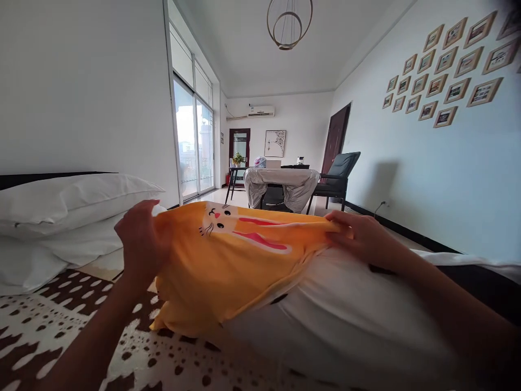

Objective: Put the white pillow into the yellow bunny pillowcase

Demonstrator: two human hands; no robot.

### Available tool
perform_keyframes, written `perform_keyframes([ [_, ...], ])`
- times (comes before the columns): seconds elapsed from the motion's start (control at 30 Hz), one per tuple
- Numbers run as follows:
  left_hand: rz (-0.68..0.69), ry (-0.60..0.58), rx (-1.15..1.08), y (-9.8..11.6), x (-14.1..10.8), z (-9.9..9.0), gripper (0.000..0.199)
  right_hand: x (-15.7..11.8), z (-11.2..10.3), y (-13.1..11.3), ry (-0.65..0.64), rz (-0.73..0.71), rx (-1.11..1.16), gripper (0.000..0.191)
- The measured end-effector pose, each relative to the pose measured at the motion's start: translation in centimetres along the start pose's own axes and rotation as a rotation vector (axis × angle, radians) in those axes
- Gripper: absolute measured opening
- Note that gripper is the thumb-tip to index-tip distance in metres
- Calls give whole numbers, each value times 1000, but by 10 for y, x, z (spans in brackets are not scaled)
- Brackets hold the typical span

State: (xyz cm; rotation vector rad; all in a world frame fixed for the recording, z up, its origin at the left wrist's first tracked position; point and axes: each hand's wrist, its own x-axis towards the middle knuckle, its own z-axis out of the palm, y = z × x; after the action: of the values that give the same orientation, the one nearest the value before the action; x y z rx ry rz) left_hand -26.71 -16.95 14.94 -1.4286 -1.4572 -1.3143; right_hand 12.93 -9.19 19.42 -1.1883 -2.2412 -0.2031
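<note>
Brown-and-white bedding (158,363) spreads nearest the camera, with a white pillow (345,304) lying on it at the lower right. A yellow pillowcase (244,271) is on the bed in front of the person, covering the left part of that pillow. Its long axis runs left to right across the view; the open end faces right and slants toward the camera, and white fabric bulges out of it. The printed rabbit (228,222) lies sideways, head at the left, long ears pointing right.

The left forearm rises from the lower left, the left hand (140,236) upright beside the pillowcase's left end. Its fingers curl inward there, but blur and cloth hide their tips, so I cannot tell whether they are closed. The right forearm reaches in from the lower right, palm down, and the right hand (358,236) pinches the upper edge at the open end between thumb and fingers. The upper edge stretches nearly straight between the hands.

Beyond, at the left, white pillows (77,203) are stacked. Farther off stand a covered table (285,176) and a black chair (340,174), with a glass door (191,136) at the left.
</note>
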Motion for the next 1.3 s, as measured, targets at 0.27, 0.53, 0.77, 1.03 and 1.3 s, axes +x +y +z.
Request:
perform_keyframes([
  [0.27, 654, -489, -75, 145, -57, 12, 54, 1, 17, 10, 246, 64, -360, 24],
  [0.53, 727, -309, 57, 177, -53, 35, 13, -28, 9, -1, 4, -48, -306, 45],
  [0.77, 541, -291, 33, 194, -53, 54, 16, -68, 43, -22, 223, -268, -562, 82],
  [1.03, 550, -235, -35, 230, -49, 77, 24, -44, 99, -13, 456, -222, -560, 54],
  [1.3, 588, -460, -8, 222, -108, 95, 12, -20, 131, 25, 371, -69, -443, 35],
])
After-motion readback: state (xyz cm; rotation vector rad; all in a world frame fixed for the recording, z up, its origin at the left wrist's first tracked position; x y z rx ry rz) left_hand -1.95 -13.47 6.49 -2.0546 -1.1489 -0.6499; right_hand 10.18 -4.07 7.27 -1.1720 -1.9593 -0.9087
